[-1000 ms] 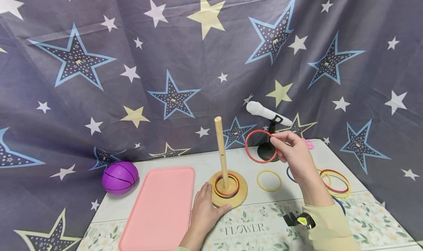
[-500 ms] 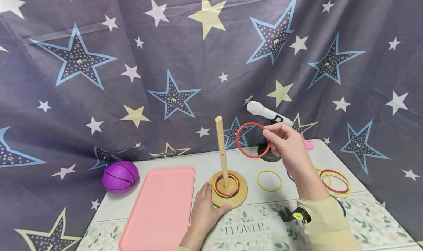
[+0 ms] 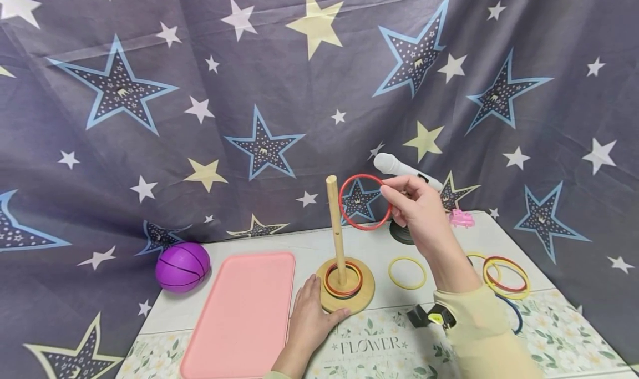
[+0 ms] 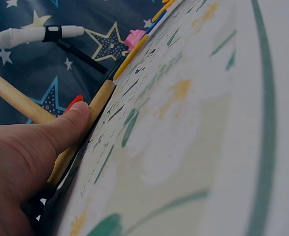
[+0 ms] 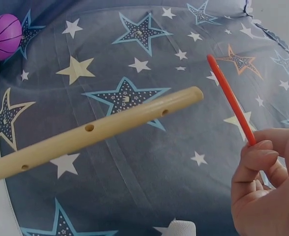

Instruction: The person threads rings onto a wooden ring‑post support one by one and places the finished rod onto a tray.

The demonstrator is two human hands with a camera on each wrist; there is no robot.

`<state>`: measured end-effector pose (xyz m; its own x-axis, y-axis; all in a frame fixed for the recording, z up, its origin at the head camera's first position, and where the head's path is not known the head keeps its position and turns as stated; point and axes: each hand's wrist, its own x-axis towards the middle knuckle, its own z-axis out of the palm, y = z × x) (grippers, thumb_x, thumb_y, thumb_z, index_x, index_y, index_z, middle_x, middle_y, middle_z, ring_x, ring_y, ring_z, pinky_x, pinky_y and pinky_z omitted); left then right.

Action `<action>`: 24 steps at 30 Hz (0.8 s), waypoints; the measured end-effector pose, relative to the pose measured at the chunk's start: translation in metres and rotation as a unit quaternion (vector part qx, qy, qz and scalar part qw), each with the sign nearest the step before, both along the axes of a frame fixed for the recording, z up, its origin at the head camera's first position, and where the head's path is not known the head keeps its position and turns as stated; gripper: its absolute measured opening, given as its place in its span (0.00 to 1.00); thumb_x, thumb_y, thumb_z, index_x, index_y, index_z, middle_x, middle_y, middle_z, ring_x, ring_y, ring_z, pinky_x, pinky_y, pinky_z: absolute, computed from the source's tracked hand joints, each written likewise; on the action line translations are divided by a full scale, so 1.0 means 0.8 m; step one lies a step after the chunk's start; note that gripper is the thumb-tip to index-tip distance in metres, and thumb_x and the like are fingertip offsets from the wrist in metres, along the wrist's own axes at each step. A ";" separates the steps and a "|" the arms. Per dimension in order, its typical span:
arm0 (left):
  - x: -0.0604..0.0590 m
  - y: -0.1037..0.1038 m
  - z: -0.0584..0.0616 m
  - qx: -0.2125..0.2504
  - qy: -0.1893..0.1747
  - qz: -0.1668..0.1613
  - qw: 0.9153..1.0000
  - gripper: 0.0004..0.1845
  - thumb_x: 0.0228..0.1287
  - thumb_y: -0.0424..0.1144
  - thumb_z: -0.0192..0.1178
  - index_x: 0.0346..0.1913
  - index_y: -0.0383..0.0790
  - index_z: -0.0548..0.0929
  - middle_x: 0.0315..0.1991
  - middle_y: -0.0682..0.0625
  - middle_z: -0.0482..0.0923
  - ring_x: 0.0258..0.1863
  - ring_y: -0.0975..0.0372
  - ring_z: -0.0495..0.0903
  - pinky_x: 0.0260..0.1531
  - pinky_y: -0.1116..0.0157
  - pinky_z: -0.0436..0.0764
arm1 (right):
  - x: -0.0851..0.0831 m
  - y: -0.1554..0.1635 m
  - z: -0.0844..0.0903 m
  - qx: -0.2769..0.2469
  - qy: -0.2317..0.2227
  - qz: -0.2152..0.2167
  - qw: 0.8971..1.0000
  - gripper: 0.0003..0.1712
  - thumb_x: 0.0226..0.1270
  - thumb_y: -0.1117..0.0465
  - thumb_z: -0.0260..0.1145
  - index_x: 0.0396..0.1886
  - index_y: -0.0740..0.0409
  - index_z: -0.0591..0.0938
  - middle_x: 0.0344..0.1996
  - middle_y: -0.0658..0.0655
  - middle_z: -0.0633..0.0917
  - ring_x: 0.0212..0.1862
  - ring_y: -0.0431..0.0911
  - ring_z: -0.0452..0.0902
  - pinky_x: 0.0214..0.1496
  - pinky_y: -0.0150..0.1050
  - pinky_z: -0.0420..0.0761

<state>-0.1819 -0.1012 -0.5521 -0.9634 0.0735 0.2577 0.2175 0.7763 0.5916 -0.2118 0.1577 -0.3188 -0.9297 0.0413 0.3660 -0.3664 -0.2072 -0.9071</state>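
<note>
My right hand (image 3: 388, 189) pinches a red ring (image 3: 366, 175) between thumb and forefinger, holding it upright in the air just right of the top of a wooden peg (image 3: 335, 229). The peg stands on a round wooden base (image 3: 368, 297) with a few rings (image 3: 357, 283) lying around its foot. My left hand (image 3: 313, 304) rests flat on the table, its thumb against the base's edge (image 4: 102, 98). In the right wrist view the red ring (image 5: 230, 101) shows edge-on, apart from the peg's tip (image 5: 183, 98).
A pink tray (image 3: 239, 312) lies left of the base, and a purple ball (image 3: 182, 267) beyond it. A yellow ring (image 3: 406, 272) and a pile of rings (image 3: 506, 276) lie to the right. A white microphone (image 3: 396, 166) on a stand and a star curtain stand behind.
My right hand has carried the red ring up and to the left, closer to the peg's top. The left hand has stayed on the base.
</note>
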 end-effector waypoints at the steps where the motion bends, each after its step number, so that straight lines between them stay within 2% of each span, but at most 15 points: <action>1: 0.000 0.000 0.000 -0.002 -0.002 0.000 1.000 0.60 0.53 0.63 0.86 0.77 0.23 0.73 0.79 0.27 0.68 0.78 0.32 0.67 0.76 0.36 0.69 | -0.001 -0.003 0.001 -0.001 0.000 -0.002 1.000 0.03 0.78 0.66 0.74 0.46 0.55 0.90 0.24 0.51 0.78 0.22 0.40 0.67 0.22 0.31 0.64; 9: 0.000 -0.001 0.001 0.002 0.006 -0.007 1.000 0.60 0.52 0.63 0.86 0.76 0.22 0.74 0.78 0.26 0.68 0.77 0.30 0.68 0.76 0.35 0.68 | -0.009 -0.024 0.004 -0.017 0.001 -0.003 1.000 0.05 0.78 0.66 0.74 0.49 0.59 0.89 0.23 0.51 0.79 0.22 0.40 0.67 0.22 0.31 0.65; 16: 0.001 -0.001 -0.001 0.001 0.017 -0.010 1.000 0.60 0.51 0.63 0.86 0.75 0.21 0.74 0.77 0.25 0.69 0.76 0.30 0.69 0.75 0.34 0.69 | -0.013 -0.040 0.006 -0.029 0.004 0.001 1.000 0.05 0.77 0.66 0.74 0.48 0.58 0.89 0.22 0.51 0.79 0.21 0.40 0.68 0.22 0.30 0.65; 24: 0.001 -0.001 -0.001 -0.001 0.019 -0.005 1.000 0.61 0.50 0.64 0.86 0.75 0.22 0.74 0.77 0.27 0.70 0.75 0.31 0.70 0.75 0.36 0.70 | -0.020 -0.051 0.006 -0.021 0.009 -0.001 1.000 0.08 0.77 0.66 0.74 0.51 0.63 0.88 0.24 0.52 0.79 0.22 0.40 0.69 0.23 0.30 0.69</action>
<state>-0.1808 -0.1017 -0.5532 -0.9524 0.0838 0.2930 0.2470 0.7755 0.5811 -0.2279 0.1170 -0.3136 -0.9227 0.0592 0.3809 -0.3834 -0.2439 -0.8908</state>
